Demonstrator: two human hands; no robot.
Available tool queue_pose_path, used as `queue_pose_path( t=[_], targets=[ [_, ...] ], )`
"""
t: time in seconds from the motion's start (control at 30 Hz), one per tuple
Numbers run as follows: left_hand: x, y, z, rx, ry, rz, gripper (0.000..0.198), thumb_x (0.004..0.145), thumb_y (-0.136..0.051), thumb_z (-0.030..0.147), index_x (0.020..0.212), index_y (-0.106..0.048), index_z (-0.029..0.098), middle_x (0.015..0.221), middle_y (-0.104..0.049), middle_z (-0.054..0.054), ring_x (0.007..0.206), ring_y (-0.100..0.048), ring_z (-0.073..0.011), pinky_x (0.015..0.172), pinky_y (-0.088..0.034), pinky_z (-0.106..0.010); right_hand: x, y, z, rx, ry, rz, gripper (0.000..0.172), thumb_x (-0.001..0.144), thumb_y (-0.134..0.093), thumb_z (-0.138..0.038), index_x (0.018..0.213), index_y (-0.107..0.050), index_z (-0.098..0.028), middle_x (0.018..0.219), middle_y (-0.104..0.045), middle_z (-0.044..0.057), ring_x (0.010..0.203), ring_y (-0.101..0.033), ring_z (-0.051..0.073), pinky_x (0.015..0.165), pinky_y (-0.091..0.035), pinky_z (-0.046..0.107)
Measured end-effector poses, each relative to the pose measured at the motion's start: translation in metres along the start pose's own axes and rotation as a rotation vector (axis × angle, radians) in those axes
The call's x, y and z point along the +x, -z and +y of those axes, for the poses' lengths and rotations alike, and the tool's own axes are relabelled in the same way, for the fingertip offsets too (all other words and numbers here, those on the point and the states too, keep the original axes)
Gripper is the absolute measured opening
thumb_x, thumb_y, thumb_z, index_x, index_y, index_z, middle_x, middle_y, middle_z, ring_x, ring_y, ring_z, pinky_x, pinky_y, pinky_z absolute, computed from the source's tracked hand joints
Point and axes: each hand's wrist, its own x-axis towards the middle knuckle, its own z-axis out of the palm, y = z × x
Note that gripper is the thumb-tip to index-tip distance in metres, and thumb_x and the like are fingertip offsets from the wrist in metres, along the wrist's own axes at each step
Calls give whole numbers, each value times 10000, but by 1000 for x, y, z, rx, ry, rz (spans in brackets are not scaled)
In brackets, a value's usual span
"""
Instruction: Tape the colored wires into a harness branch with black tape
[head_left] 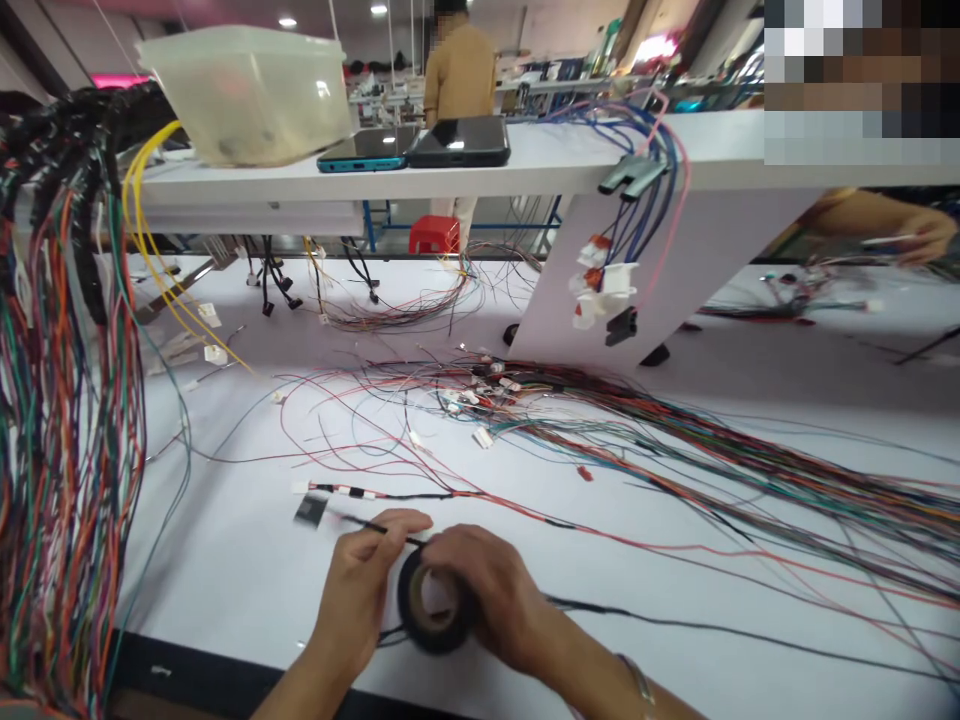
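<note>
- Pinching a thin black tape-wrapped cable (364,522) between thumb and forefinger of the left hand (364,565), fingertips closed on it.
- Gripping a round black tape roll with a tan cardboard core (430,636) in the curled fingers of the right hand (491,590); cannot tell whether those fingertips also press the cable.
- Holding the roll just to the right of the left thumb, open core toward the camera, with the right hand nearer, wrapped over top and right side.
- Slanting from upper left to lower right along the cable's long axis, past the roll's upper rim; hinging, as a judgement, on this narrow meeting of cable and rim between both hands.
- Leading leftward to a small flat dark rectangular connector (310,511) above the white tabletop (225,560).
- Stretching rightward past the right hand as a long black cable length (637,615), any join hidden.
- Bordered farther out by a slender red-and-black wire branch (517,508), then a thick multicoloured wire bundle (697,440).
</note>
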Motion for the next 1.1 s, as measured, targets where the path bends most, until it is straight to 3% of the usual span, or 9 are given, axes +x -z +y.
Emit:
queue_pose_path(
  t=[0.1, 0.17, 0.27, 0.4, 0.53, 0.73, 0.83, 0.97, 1.1],
  targets=[
    [0, 1, 4, 25, -166, -31, 208, 833, -608, 336, 863, -770, 209, 1081, -690, -93, 1099, -557, -263, 986, -386, -370, -9, 9, 6, 316, -577, 43, 236, 966, -318, -293, 1180, -380, -216, 644, -589, -15, 412, -520, 122, 375, -422, 212],
    [5, 3, 14, 196, -300, -178, 218, 856, -574, 301, 924, -762, 215, 1110, -679, -106, 1103, -553, -273, 974, -390, -386, -9, 14, 4, 362, -710, -30, 272, 979, -290, -314, 1228, -341, -215, 583, -549, -49, 361, -461, 104, 345, -377, 190],
    [14, 4, 28, 495, -462, -276, 221, 861, -559, 251, 962, -754, 225, 919, -708, -91, 915, -608, -238, 848, -445, -347, -3, 14, -7, 92, -306, -122, 363, 931, -395, -225, 1293, -362, -223, 755, -609, 16, 599, -572, 138, 584, -500, 262],
    [19, 6, 25, 545, -373, -129, 213, 849, -575, 303, 868, -766, 211, 636, -604, -29, 645, -547, -163, 633, -429, -270, 2, 6, -14, -385, 162, -149, 259, 869, -502, -175, 1115, -574, -215, 819, -584, 67, 757, -564, 187, 774, -490, 364],
    [20, 9, 12, 128, -81, 100, 304, 789, -636, 426, 760, -741, 143, 457, -362, 52, 447, -367, -88, 446, -296, -216, -7, 11, -5, -430, 150, -163, 426, 777, -445, -31, 1153, -551, -203, 1126, -569, 127, 897, -570, 200, 837, -488, 379],
    [15, -2, 8, -122, 165, 34, 339, 729, -699, 449, 786, -712, 115, 476, -264, 88, 422, -216, -46, 392, -163, -182, -4, 12, -4, -497, 212, -199, 526, 804, -452, -13, 1276, -459, -245, 1207, -557, 131, 939, -582, 210, 786, -514, 362],
    [13, -1, 5, -112, 146, 81, 330, 762, -668, 448, 779, -701, 120, 478, -277, 85, 431, -239, -50, 400, -223, -168, -3, 13, -5, -421, 184, -221, 541, 780, -424, 5, 1274, -449, -214, 1258, -534, 134, 1029, -563, 222, 835, -511, 376],
    [14, 5, 1, 95, -60, 147, 327, 806, -616, 454, 824, -692, 137, 666, -567, -9, 670, -516, -113, 650, -428, -201, -11, 21, -3, -216, 98, -263, 590, 736, -403, 4, 1309, -390, -136, 1324, -480, 133, 1208, -461, 190, 958, -462, 319],
    [16, -2, 0, 30, -2, 143, 330, 817, -583, 474, 832, -668, 156, 655, -603, -7, 615, -523, -119, 612, -439, -219, -11, 19, -6, -357, 139, -305, 594, 764, -447, -6, 1324, -412, -202, 1301, -496, 116, 1075, -538, 205, 855, -502, 338]
  ],
)
